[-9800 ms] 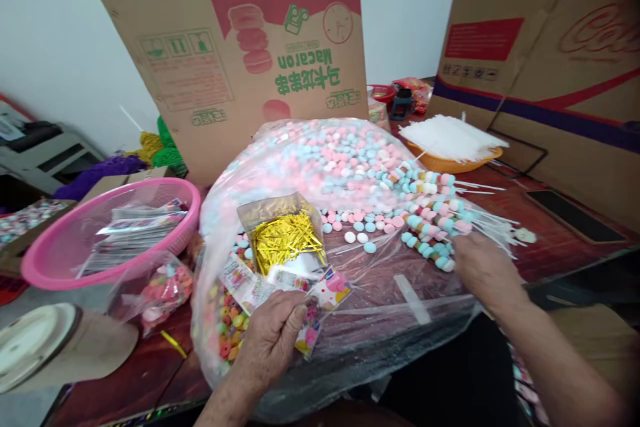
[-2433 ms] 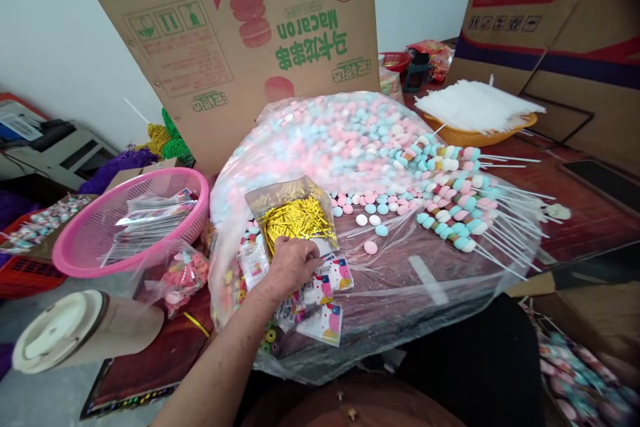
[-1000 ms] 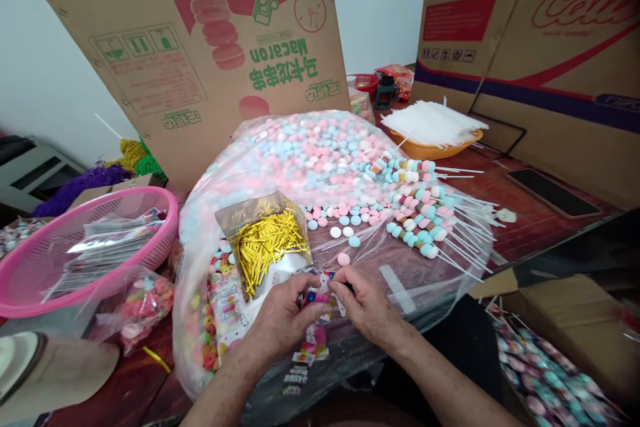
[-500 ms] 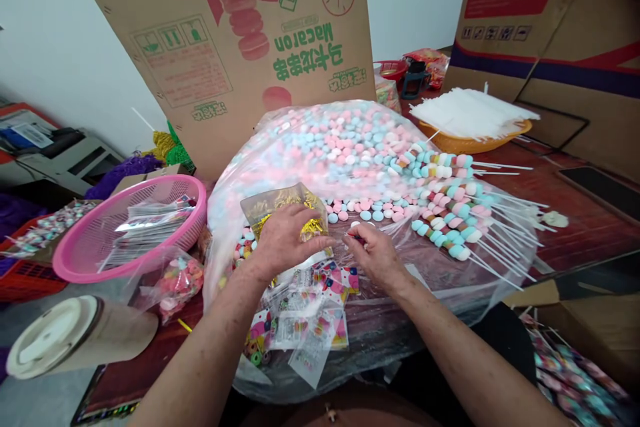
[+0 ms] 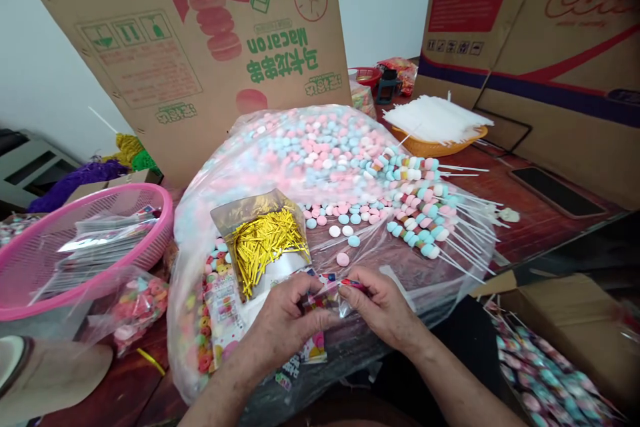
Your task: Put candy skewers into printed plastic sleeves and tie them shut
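Note:
My right hand (image 5: pixel 383 307) pinches a small clear plastic bag (image 5: pixel 343 305) with red and blue print along its edge. From the left, the curled fingers and thumb of my left hand (image 5: pixel 293 313) grip the same bag; their exact contact is partly hidden. Just beyond my left hand lies an opened pouch (image 5: pixel 270 237) full of gold twist ties. More printed bags (image 5: pixel 227 320) lie beside and under my left hand. Loose pink, blue and white candies (image 5: pixel 343 259) are spread beyond my hands, in front of a large plastic bag of candies (image 5: pixel 320 140).
Candy skewers (image 5: pixel 420 213) lie at the right, sticks outward. Behind them stands an orange basket (image 5: pixel 440 147) of white sticks. A pink basket (image 5: pixel 165 213) holds bagged sticks at left, near a paper cup (image 5: pixel 70 373). A cardboard box (image 5: pixel 565 320) of skewers stands low right.
My left hand has left the pouch of twist ties and come down to the small bag. My right hand has come closer to me. The view has shifted right.

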